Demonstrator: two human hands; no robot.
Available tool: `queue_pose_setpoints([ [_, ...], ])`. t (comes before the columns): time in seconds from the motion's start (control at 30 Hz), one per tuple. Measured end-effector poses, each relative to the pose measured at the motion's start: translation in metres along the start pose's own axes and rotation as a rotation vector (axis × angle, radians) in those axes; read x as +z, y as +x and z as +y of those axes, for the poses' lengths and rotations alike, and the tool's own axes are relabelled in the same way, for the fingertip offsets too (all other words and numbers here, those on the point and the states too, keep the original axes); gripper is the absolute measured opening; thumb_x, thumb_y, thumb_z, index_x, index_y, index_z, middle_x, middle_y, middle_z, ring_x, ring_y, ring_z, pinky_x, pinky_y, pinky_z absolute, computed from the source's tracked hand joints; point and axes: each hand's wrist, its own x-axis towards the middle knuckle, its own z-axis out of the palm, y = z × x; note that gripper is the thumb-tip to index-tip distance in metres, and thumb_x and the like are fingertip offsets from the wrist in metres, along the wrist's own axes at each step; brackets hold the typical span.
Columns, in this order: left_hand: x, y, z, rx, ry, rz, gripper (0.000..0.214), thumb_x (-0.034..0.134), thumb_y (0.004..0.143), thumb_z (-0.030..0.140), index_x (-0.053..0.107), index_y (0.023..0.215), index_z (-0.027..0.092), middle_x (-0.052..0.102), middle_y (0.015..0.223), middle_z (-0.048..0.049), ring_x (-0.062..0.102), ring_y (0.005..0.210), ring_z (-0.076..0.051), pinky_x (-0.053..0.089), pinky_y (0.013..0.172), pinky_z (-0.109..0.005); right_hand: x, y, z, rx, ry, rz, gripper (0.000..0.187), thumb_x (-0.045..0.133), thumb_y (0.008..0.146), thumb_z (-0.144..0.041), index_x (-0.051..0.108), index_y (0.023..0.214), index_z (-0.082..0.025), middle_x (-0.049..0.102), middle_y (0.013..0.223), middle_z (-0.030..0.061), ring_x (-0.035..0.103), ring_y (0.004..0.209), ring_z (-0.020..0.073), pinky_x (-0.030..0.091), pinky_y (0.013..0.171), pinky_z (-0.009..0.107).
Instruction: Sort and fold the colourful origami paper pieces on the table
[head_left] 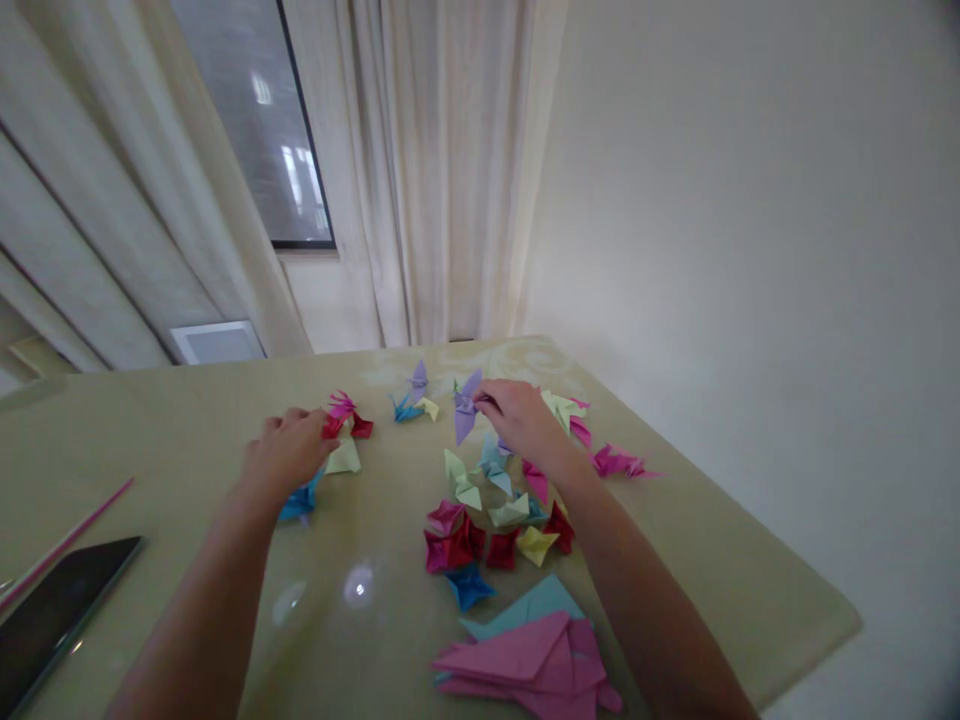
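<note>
My right hand (pixel 517 415) is closed in a pinch on a purple paper crane (pixel 466 408), held by one side over the far part of the table. My left hand (pixel 289 450) reaches over a small group at the left, fingers partly spread and touching the folded paper. By its fingertips are a red folded paper piece (pixel 361 427), a cream one (pixel 343 458) and a pink one (pixel 341 404). A blue piece (pixel 304 498) lies partly hidden under the left hand. Between the arms sit several more folded pieces, among them a pale green crane (pixel 463 482) and a blue star-like one (pixel 469 587).
A stack of pink folded paper (pixel 532 665) lies at the near edge over a light blue sheet (pixel 536 603). At the left are a dark tablet-like slab (pixel 71 600) and a thin pink stick (pixel 82 530). The table's right edge runs beside a wall (pixel 750 250).
</note>
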Motion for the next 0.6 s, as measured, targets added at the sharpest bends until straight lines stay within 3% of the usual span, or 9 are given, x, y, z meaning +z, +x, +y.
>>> queue_pose_setpoints([
  [0.13,0.023,0.006,-0.028,-0.087,0.177,-0.161,0.056,0.05,0.094,0.039,0.061,0.141,0.011,0.068,0.136,-0.0278,0.066,0.125,-0.044,0.055,0.094,-0.051,0.037,0.007,0.002,0.06,-0.097,-0.189,0.026,0.053,0.107,-0.018,0.076,0.118,-0.024,0.08,0.116,0.0067,0.072,0.109,0.0209,0.047,0.09,0.026],
  [0.27,0.03,0.007,-0.03,-0.055,0.165,-0.199,0.036,0.052,0.09,0.029,0.073,0.117,0.016,0.076,0.124,-0.0204,0.073,0.116,-0.036,0.056,0.091,-0.039,0.056,0.005,0.005,0.108,-0.144,-0.266,0.027,0.056,0.102,-0.016,0.079,0.115,-0.022,0.081,0.112,0.0096,0.074,0.105,0.0251,0.049,0.084,0.029],
  [0.4,0.033,0.011,-0.025,-0.031,0.128,-0.187,0.023,0.056,0.086,0.024,0.075,0.099,0.019,0.078,0.117,-0.0174,0.074,0.114,-0.034,0.055,0.09,-0.038,0.06,0.001,0.014,0.135,-0.18,-0.315,0.026,0.06,0.096,-0.013,0.081,0.108,-0.021,0.081,0.109,0.0109,0.075,0.102,0.0253,0.049,0.08,0.029],
  [0.6,0.031,0.01,-0.021,0.007,0.003,-0.179,0.031,0.065,0.078,0.021,0.071,0.108,0.024,0.081,0.113,-0.0095,0.077,0.106,-0.026,0.055,0.085,-0.029,0.049,-0.002,0.013,0.096,-0.184,-0.301,0.025,0.063,0.093,-0.009,0.079,0.109,-0.02,0.079,0.113,0.0106,0.071,0.108,0.0239,0.049,0.087,0.029],
])
